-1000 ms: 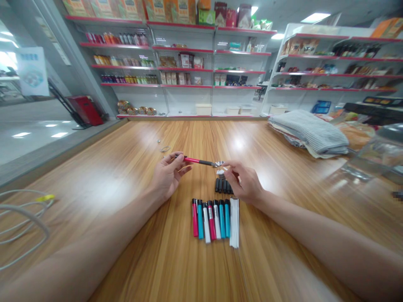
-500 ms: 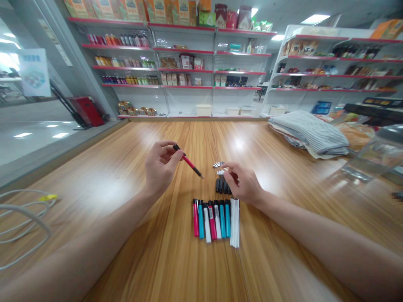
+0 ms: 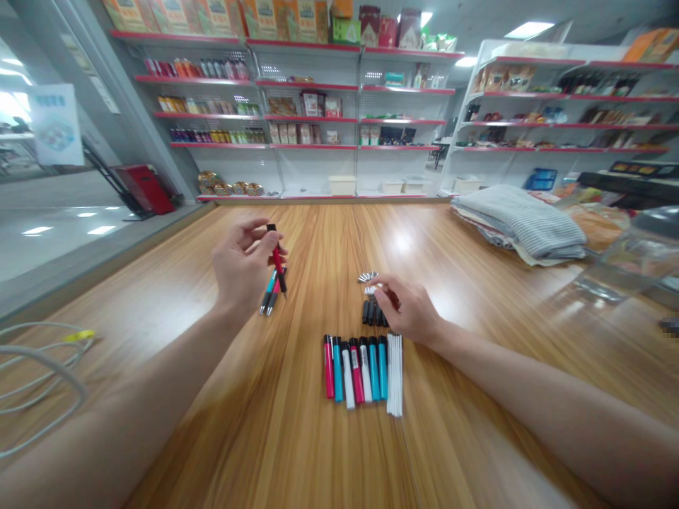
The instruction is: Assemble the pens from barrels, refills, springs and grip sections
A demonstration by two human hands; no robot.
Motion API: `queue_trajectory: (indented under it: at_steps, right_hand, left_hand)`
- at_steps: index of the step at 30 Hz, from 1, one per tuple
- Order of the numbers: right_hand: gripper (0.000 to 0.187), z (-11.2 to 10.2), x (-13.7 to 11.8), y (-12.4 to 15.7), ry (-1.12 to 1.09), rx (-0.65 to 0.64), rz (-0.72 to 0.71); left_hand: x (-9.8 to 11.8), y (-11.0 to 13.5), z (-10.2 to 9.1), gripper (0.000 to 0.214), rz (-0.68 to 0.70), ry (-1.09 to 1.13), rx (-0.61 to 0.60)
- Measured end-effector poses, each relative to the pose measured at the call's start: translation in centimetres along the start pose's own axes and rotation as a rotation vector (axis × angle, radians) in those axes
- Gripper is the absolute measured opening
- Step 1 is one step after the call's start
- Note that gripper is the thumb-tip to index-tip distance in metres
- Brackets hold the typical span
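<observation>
My left hand (image 3: 241, 265) pinches a red pen (image 3: 277, 259) with a black top and black grip, tip pointing down. Just below it, two finished-looking pens lie side by side on the table: a blue pen (image 3: 269, 290) and a pink pen (image 3: 274, 300), partly hidden by the hand. My right hand (image 3: 411, 305) rests on the table, fingers curled and fingertips close together beside small white pieces (image 3: 370, 290); whatever they hold is hidden. Silver cone tips (image 3: 368, 277) lie beyond those pieces, and black rubber grips (image 3: 372, 312) sit under the thumb side.
Pink, blue and white pen barrels (image 3: 356, 371) lie in a row, white refills (image 3: 395, 375) alongside. Folded cloths (image 3: 523, 220) and a clear container (image 3: 620, 258) stand at right. A white cable (image 3: 39, 385) loops at left. Stocked shelves (image 3: 312, 120) rise behind the wooden table (image 3: 223, 424).
My left hand has moved left and slightly away with the red pen, which now points more steeply down. Two pens previously hidden by the hand now show. My right hand has hardly moved.
</observation>
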State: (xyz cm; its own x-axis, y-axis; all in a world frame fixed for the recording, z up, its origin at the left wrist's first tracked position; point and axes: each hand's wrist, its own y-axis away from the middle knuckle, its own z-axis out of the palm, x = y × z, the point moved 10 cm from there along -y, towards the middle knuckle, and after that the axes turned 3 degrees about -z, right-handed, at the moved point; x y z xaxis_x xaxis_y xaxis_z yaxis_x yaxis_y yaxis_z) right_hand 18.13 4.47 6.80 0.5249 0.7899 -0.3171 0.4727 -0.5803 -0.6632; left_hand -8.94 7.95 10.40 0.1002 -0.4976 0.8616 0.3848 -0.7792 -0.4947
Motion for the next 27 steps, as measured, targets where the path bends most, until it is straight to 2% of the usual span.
queue_trajectory:
  at_steps: [4, 8, 10, 12, 13, 16, 20, 23, 27]
  right_hand:
    - [0.022, 0.1, 0.1, 0.0, 0.0, 0.0, 0.005]
    - [0.021, 0.1, 0.2, 0.0, 0.01, 0.002, 0.009]
    - [0.021, 0.2, 0.3, 0.0, 0.013, 0.0, 0.009]
    - [0.021, 0.2, 0.3, 0.0, 0.015, -0.002, 0.008]
    - [0.021, 0.2, 0.3, 0.0, 0.017, -0.005, 0.008]
    - [0.021, 0.2, 0.4, 0.1, 0.022, -0.007, 0.008]
    - [0.02, 0.1, 0.3, 0.1, 0.022, 0.004, -0.003]
    - [0.02, 0.1, 0.2, 0.1, 0.021, 0.01, -0.012]
    - [0.019, 0.0, 0.2, 0.1, 0.023, 0.013, -0.021]
  left_hand:
    - [-3.6, -3.0, -3.8, 0.022, -0.153, 0.024, 0.1]
    - [-8.4, -3.8, -6.8, 0.012, -0.375, 0.03, 0.169]
    - [-9.8, -3.8, -7.6, 0.017, -0.403, -0.074, 0.16]
    - [-10.8, -3.5, -8.2, 0.025, -0.408, -0.383, 0.095]
    - [-11.1, -3.4, -8.2, 0.028, -0.398, -0.591, 0.037]
    - [-11.6, -2.9, -8.4, 0.032, -0.344, -0.839, -0.032]
    - [-11.2, -2.4, -6.7, 0.04, -0.182, -1.165, -0.184]
    - [-10.7, -2.0, -5.6, 0.045, -0.125, -1.183, -0.219]
    - [-10.5, -1.6, -4.6, 0.044, -0.124, -1.131, -0.285]
